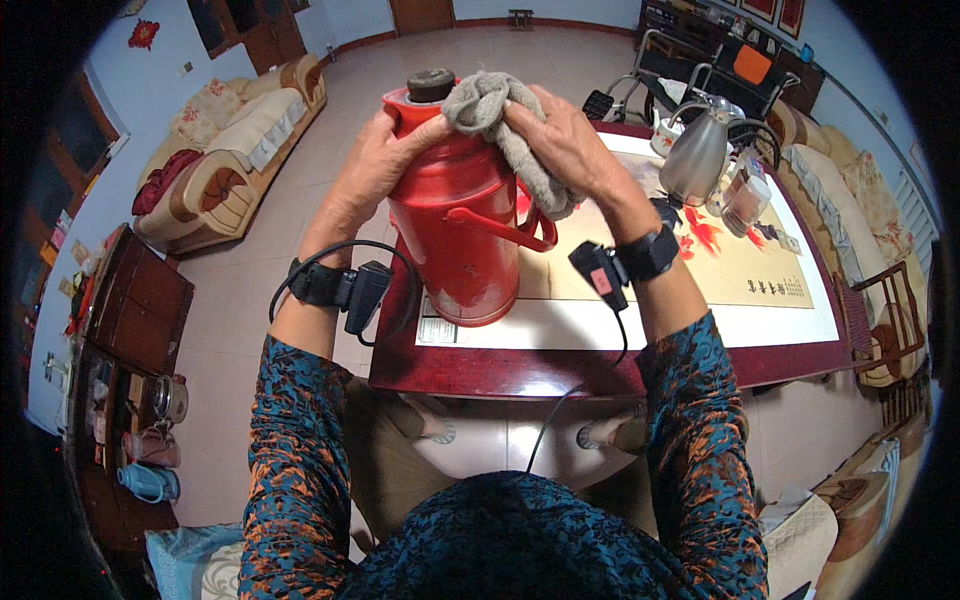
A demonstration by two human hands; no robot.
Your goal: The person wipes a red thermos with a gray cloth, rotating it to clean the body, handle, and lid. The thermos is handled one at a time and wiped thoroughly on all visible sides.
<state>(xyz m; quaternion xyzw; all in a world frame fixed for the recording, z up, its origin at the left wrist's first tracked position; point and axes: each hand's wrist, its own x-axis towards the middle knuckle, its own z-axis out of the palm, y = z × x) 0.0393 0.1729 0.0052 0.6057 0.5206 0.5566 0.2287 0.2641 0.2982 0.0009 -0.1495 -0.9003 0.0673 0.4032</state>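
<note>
A red thermos flask with a dark stopper stands on the near left corner of a table. My left hand grips the flask's upper part from the left, its thumb across the shoulder. With my right hand I hold a grey cloth against the top right of the rim. The cloth's loose end hangs down the right side, over part of the red handle. Fingers of both hands are partly hidden behind the flask and the cloth.
On the table's right half stand a silver metal jug, a white teapot and a clear jar. Beyond the far edge is a wheelchair. Sofas and a wooden cabinet line the room. A cable hangs before me.
</note>
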